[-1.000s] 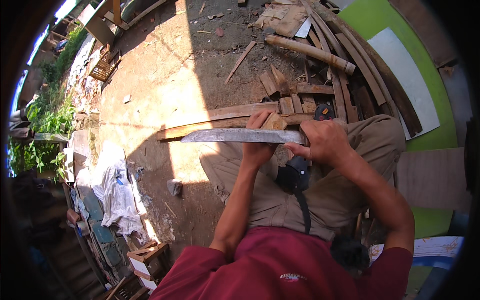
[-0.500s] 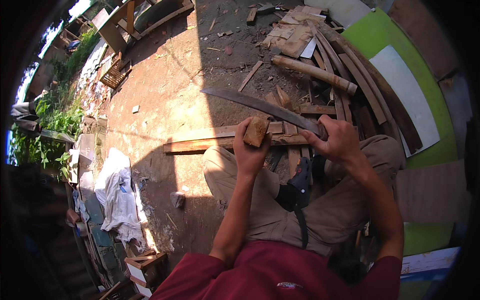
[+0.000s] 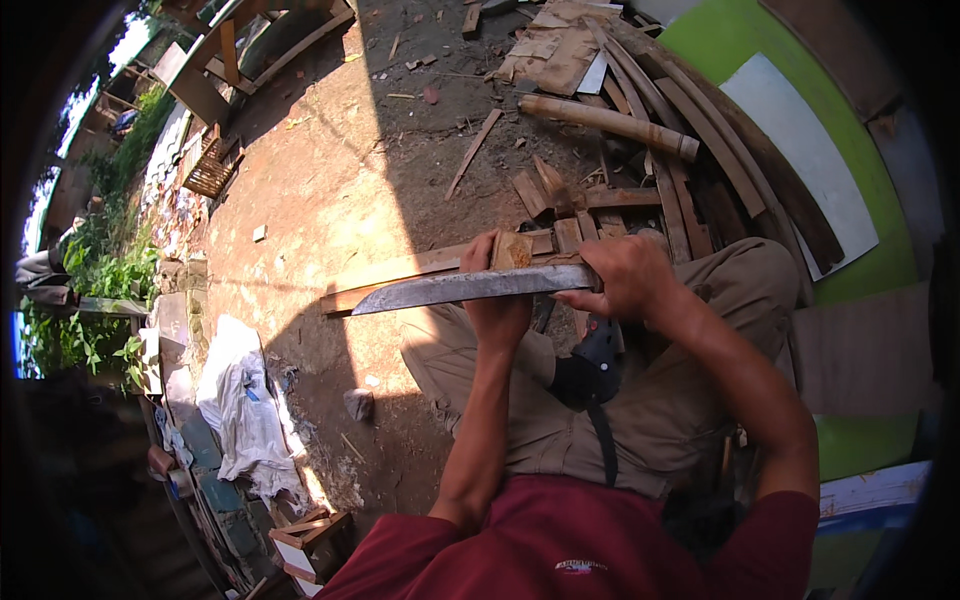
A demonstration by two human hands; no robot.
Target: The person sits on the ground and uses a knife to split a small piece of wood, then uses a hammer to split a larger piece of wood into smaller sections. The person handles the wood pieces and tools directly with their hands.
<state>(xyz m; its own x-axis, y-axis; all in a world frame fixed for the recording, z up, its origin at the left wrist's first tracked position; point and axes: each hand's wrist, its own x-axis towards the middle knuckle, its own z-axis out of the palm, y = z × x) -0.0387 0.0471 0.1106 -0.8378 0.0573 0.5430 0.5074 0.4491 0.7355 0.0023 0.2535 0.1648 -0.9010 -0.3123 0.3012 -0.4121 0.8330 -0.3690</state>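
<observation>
The right grip [image 3: 632, 277] is closed around a machete's [image 3: 450, 287] handle; the left grip [image 3: 498, 320] clasps a wooden block [image 3: 513, 250] just beyond the blade, contact between them unclear, above bent legs [image 3: 540, 440]. Farther out, planks [image 3: 400, 268] and a bamboo pole [image 3: 610, 127] lie toward the ground's [image 3: 290, 200] right edge.

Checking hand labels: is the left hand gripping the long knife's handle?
No, the right hand grips the long knife at its handle end, while the left hand holds a wood block.
</observation>
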